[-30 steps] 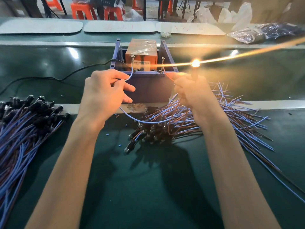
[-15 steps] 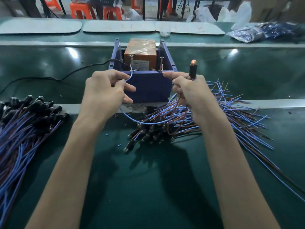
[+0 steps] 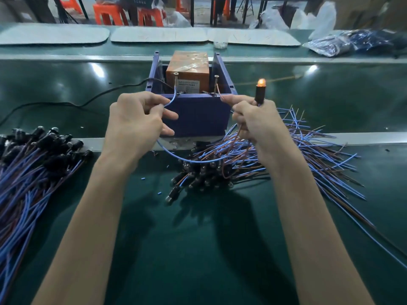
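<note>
One lit lamp (image 3: pixel 260 91), one blue box (image 3: pixel 198 115), one orange block (image 3: pixel 187 67). Two upright screws (image 3: pixel 176 79), two wire heaps (image 3: pixel 33 172). Three pale mats (image 3: pixel 158 35).

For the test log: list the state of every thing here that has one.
Lamp: lit, glowing orange, upright in right hand.
Blue lead: pinched by left hand, tip at left screw.
Brown lead: pinched by right hand, tip at right screw.
Middle lamp pile: unlit, loose on the green table.
Left lamp pile: unlit, lying together.
</note>
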`<move>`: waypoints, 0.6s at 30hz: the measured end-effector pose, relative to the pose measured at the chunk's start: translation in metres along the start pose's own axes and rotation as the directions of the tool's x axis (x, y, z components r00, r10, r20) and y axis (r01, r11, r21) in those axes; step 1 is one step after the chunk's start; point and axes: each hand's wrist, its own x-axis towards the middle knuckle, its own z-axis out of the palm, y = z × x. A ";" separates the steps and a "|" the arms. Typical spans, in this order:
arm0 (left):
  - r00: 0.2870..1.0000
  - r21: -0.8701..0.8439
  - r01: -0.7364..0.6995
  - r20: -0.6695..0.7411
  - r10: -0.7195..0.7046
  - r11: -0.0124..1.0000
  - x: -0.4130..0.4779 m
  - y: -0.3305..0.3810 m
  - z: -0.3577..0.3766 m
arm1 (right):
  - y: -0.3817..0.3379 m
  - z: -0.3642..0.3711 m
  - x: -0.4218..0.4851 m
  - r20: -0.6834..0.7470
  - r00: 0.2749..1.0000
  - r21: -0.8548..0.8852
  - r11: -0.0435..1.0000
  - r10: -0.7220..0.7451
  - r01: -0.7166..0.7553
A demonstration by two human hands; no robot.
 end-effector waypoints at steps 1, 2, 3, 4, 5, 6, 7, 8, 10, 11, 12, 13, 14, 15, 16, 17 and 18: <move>1.000 -0.004 0.004 -0.001 -0.004 1.000 0.000 0.000 0.000 | 0.000 0.000 0.000 -0.001 1.000 0.008 1.000 0.005 -0.005; 1.000 -0.005 0.007 -0.001 -0.007 1.000 0.000 0.000 0.000 | 0.000 0.000 0.000 0.002 1.000 0.013 1.000 0.007 -0.007; 1.000 -0.005 0.009 -0.001 -0.009 1.000 0.000 0.000 0.000 | 0.000 0.001 0.000 0.005 1.000 0.016 1.000 0.006 -0.007; 1.000 -0.005 0.010 0.000 -0.010 1.000 0.000 0.000 0.000 | 0.000 0.001 0.000 0.006 1.000 0.018 1.000 0.006 -0.006; 1.000 -0.004 0.011 0.001 -0.011 1.000 0.000 0.000 0.000 | 0.001 0.002 0.000 0.005 1.000 0.018 1.000 0.006 -0.006; 1.000 -0.004 0.011 0.000 -0.011 1.000 0.001 0.000 0.000 | 0.000 0.002 0.000 0.003 1.000 0.020 1.000 0.006 -0.006; 1.000 -0.004 0.010 0.000 -0.010 1.000 0.001 0.000 -0.001 | 0.000 0.002 0.000 0.002 1.000 0.022 1.000 0.005 -0.005; 1.000 -0.003 0.009 -0.002 -0.009 1.000 0.001 0.000 -0.001 | 0.000 0.002 0.000 0.001 1.000 0.025 1.000 0.004 -0.005; 1.000 -0.002 0.009 -0.006 -0.009 1.000 0.001 0.000 -0.002 | 0.000 0.003 -0.001 0.000 1.000 0.030 1.000 0.007 -0.007; 1.000 -0.003 0.010 -0.006 -0.010 1.000 0.001 0.000 -0.002 | 0.000 0.003 0.000 -0.003 1.000 0.034 0.999 0.008 -0.008; 1.000 -0.004 0.012 -0.005 -0.012 1.000 0.001 0.000 -0.002 | 0.000 0.003 0.000 -0.005 1.000 0.034 0.999 0.009 -0.009; 1.000 -0.005 0.013 -0.004 -0.013 1.000 0.001 0.000 -0.002 | -0.001 0.003 0.000 -0.006 1.000 0.031 0.999 0.010 -0.010; 1.000 -0.007 0.014 -0.004 -0.014 1.000 0.001 0.000 -0.002 | -0.001 0.004 0.000 -0.004 1.000 0.027 1.000 0.009 -0.009; 1.000 -0.007 0.013 -0.004 -0.013 1.000 0.001 0.000 -0.002 | -0.001 0.004 -0.001 0.000 1.000 0.024 1.000 0.007 -0.007; 1.000 -0.007 0.012 -0.004 -0.012 1.000 0.001 0.000 -0.002 | -0.002 0.004 -0.001 0.005 1.000 0.023 1.000 0.005 -0.005; 1.000 -0.006 0.010 -0.004 -0.011 1.000 0.001 0.000 -0.002 | -0.002 0.004 -0.001 0.010 1.000 0.021 1.000 0.004 -0.004; 1.000 -0.006 0.011 -0.002 -0.011 1.000 0.001 0.001 -0.002 | -0.002 0.004 -0.001 0.015 1.000 0.019 1.000 0.002 -0.002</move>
